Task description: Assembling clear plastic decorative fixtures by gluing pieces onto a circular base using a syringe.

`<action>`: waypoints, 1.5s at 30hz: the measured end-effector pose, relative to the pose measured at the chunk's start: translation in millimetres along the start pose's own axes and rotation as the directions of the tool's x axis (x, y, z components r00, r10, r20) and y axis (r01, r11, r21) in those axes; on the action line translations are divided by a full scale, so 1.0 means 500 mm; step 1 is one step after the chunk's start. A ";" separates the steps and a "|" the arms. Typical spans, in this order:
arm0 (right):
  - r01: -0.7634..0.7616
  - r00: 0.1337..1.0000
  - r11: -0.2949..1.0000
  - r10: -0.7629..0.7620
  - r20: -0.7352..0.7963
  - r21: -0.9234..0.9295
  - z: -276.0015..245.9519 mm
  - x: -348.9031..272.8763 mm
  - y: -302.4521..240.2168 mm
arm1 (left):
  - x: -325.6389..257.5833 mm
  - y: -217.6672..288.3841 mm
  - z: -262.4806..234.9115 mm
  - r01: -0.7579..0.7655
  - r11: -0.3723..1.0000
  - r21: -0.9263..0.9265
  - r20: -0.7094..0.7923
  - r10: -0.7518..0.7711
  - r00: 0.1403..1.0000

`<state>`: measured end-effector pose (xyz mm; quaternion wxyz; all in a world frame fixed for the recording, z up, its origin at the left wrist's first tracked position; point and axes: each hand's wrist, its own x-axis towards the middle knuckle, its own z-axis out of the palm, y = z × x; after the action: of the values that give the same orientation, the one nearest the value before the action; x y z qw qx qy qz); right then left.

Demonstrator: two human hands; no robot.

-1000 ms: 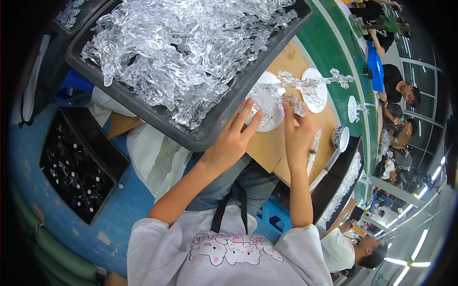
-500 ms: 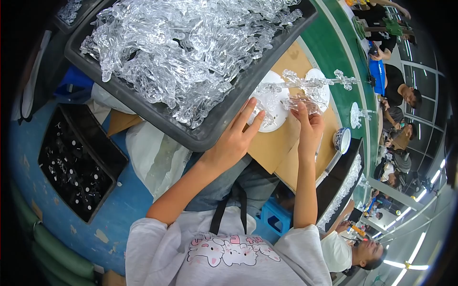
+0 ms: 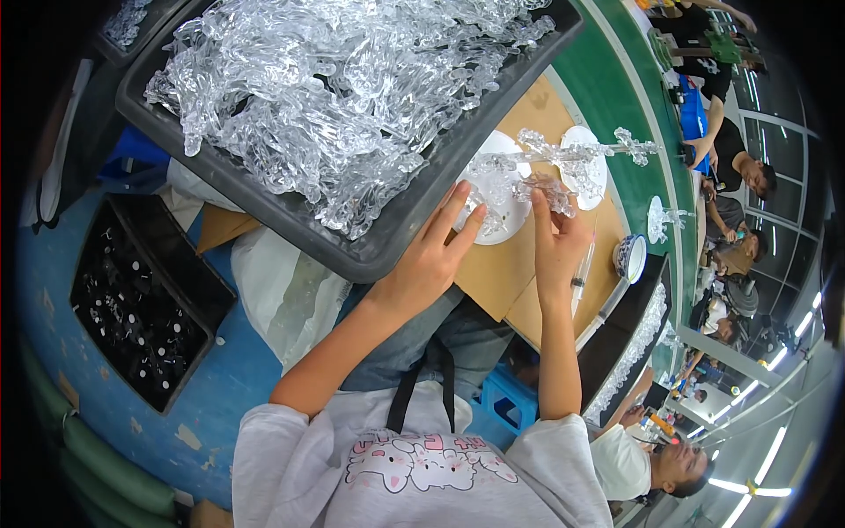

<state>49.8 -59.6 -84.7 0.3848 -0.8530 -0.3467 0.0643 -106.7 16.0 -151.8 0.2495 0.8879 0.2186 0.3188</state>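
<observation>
Thumb and forefinger of my right hand (image 3: 562,246) pinch a clear plastic piece (image 3: 550,188) over the right side of the near white disc (image 3: 511,231); the piece blends into the see-through shapes around it, so its outline is hard to make out. My left hand (image 3: 422,264) reaches to the disc's left edge, two digits spread apart, the others partly hidden beside the black tray (image 3: 377,266); I cannot tell whether those two grip anything. That tray, heaped with clear pieces (image 3: 299,114), is cut off at the far side and covers part of the disc. A clear branched stem (image 3: 576,152) stretches right across the far white disc (image 3: 583,195). Nearer, on the right of the bench (image 3: 486,295), a syringe (image 3: 578,280) is partly masked by my hand, beside a patterned bowl (image 3: 628,258).
</observation>
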 end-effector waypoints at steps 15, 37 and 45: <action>0.062 0.997 0.998 -0.060 0.059 -0.034 -0.013 0.006 -0.014 | 0.011 0.015 -0.034 -0.081 0.997 -0.005 -0.040 0.081 0.996; 0.059 0.996 0.898 -0.022 -0.091 0.435 -0.224 -0.135 -0.052 | 0.231 0.165 -0.294 -0.137 0.970 -0.202 0.092 0.158 0.983; 0.089 0.996 0.893 -0.091 -0.017 0.442 -0.301 0.044 -0.001 | 0.475 0.278 -0.114 -0.541 0.764 -0.351 0.167 0.620 0.767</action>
<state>122.5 -137.5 23.7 0.5703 -0.7262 -0.3629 0.1253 53.0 54.8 75.8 0.2890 0.9016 -0.1542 0.2826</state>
